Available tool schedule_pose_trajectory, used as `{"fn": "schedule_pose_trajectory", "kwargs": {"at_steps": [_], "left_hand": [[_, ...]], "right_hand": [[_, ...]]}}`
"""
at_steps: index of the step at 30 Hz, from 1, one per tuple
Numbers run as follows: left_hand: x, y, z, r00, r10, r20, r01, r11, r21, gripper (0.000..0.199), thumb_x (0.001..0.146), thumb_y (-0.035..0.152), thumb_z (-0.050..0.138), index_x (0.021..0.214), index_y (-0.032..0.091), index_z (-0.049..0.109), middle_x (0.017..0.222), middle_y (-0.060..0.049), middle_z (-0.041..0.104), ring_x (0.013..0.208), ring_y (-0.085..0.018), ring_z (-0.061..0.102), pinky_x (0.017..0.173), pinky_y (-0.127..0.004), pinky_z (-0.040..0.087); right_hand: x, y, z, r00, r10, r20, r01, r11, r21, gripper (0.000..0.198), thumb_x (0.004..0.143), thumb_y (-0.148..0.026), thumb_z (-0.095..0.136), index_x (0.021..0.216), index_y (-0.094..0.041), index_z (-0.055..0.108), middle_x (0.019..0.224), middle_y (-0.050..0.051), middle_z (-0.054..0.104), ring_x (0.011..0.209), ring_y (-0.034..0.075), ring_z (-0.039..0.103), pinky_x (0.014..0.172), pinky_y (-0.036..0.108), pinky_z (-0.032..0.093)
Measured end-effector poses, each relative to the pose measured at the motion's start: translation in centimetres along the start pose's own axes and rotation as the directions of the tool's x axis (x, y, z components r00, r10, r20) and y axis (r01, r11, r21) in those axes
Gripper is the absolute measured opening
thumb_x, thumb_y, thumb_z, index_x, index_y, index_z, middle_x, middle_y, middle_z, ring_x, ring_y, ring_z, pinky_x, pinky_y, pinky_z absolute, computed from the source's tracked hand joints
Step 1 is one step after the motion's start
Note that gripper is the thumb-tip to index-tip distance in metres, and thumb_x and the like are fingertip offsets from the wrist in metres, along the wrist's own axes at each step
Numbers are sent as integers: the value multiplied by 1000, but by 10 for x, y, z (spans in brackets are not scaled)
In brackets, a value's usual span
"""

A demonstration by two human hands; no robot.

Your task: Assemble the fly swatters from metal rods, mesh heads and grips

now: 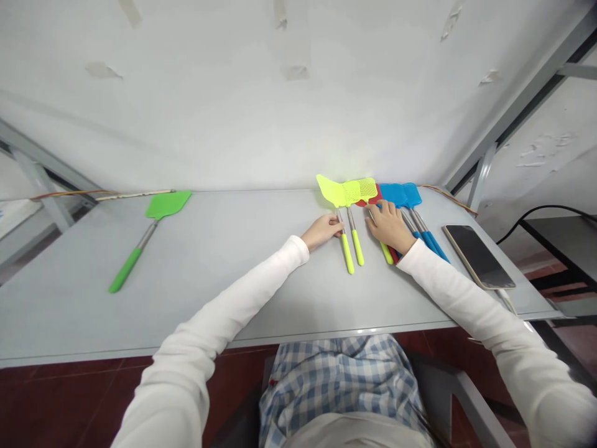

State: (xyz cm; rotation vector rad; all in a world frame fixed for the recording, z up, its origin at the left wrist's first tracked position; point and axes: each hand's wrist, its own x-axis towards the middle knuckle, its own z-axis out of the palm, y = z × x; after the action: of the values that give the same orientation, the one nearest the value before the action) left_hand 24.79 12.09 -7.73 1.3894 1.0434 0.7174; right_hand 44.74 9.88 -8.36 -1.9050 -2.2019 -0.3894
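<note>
My left hand (325, 230) pinches the metal shaft of the leftmost yellow fly swatter (347, 254), just above its grip. Right beside it lies a second yellow fly swatter (357, 247), their heads overlapping. My right hand (392, 225) is over the shafts to the right, fingers curled around the shaft of a third yellow fly swatter (387, 252). Partly hidden under that hand is a red fly swatter (377, 195). Several blue fly swatters (410, 194) lie just right of it, heads overlapping toward the wall.
A green fly swatter (127, 269) lies alone at the table's left. At the right end rests a phone (479, 256) with a white cable plugged in. The wall (233, 124) borders the back of the grey table (233, 218); metal frame posts (482, 174) stand at both sides.
</note>
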Motion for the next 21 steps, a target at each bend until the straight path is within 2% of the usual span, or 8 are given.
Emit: {"fn": "schedule_pose_trajectory", "kwargs": {"at_steps": [2,5,7,10,13,17,21], "left_hand": [[5,-1,1,1000,3,-13,-3,1000,20,21,85,15,62,106,14,62,80,-2,67,75,-13,66,85,-31,54],[7,1,6,998,12,-60,-6,994,106,47,84,18,64,129,16,50,85,-2,68,76,-16,68,86,-32,54],[6,4,12,992,61,-112,-36,976,213,54,84,19,65,134,14,46,92,-5,70,82,-18,69,89,-33,52],[6,9,24,971,189,-146,-117,910,397,48,85,17,61,131,11,48,98,-10,68,90,-20,66,94,-36,49],[8,10,35,948,289,-136,-186,845,501,32,85,9,54,117,11,55,105,-13,63,88,-18,63,96,-35,48],[13,6,38,931,336,-141,-215,820,530,24,81,2,52,99,15,59,105,-11,57,87,-17,59,94,-35,48],[19,-2,33,922,354,-155,-218,809,546,21,82,4,53,99,16,58,106,-11,54,86,-17,58,95,-37,47]], "right_hand": [[-5,5,1,1000,25,14,-25,1000,17,45,96,-34,35,132,-15,54,125,21,56,107,35,51,85,44,39],[-9,9,1,999,30,19,-30,999,28,44,96,-33,35,132,-16,54,123,18,59,102,33,54,85,43,40],[-11,10,1,1000,26,15,-26,1000,15,44,96,-31,35,131,-15,54,122,18,60,101,32,55,84,42,41],[-13,13,1,999,33,22,-33,999,-25,44,94,-26,34,131,-13,55,119,19,61,99,32,55,83,42,41],[-16,17,1,999,46,16,-45,997,-60,44,92,-20,34,129,-10,55,118,20,61,99,33,55,83,42,40],[-17,20,3,997,73,-10,-73,995,-70,43,90,-18,34,125,-6,57,115,23,61,97,33,54,81,42,39],[-16,17,2,994,60,-86,-64,997,-37,45,95,-31,33,125,-11,59,117,22,59,98,34,53,81,44,39]]}}
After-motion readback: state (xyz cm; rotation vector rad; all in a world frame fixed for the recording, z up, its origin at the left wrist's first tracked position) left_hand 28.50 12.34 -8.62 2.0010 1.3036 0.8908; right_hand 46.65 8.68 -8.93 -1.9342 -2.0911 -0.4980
